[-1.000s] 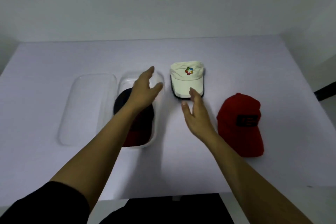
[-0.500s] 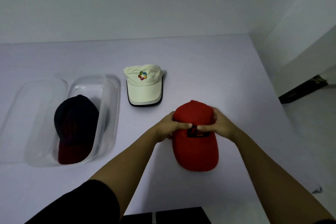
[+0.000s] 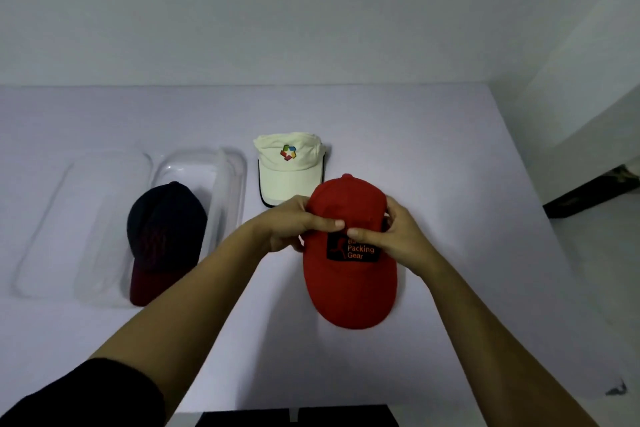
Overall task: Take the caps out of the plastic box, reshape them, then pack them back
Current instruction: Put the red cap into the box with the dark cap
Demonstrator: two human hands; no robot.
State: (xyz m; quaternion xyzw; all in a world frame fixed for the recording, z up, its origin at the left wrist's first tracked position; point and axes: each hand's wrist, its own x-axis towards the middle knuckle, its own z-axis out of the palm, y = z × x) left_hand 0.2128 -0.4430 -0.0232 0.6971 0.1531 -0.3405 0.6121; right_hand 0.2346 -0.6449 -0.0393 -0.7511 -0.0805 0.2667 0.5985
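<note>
A red cap [image 3: 349,284] with a black patch lies at the table's middle right, brim toward me. My left hand [image 3: 294,225] grips its crown from the left and my right hand [image 3: 394,236] grips it from the right, thumbs meeting above the patch. A cream cap [image 3: 289,170] with a coloured logo lies just behind, its brim edge partly hidden by my left hand. A dark navy cap [image 3: 162,232] with a maroon brim sits inside the clear plastic box [image 3: 232,177] on the left.
The box's clear lid [image 3: 69,218] lies flat left of the box. The white table [image 3: 450,156] ends at a wall behind and drops off on the right, where a dark bar [image 3: 588,191] shows on the floor.
Both hands went from hovering near the box and cream cap to the red cap and took hold of its crown. The view has swung right.
</note>
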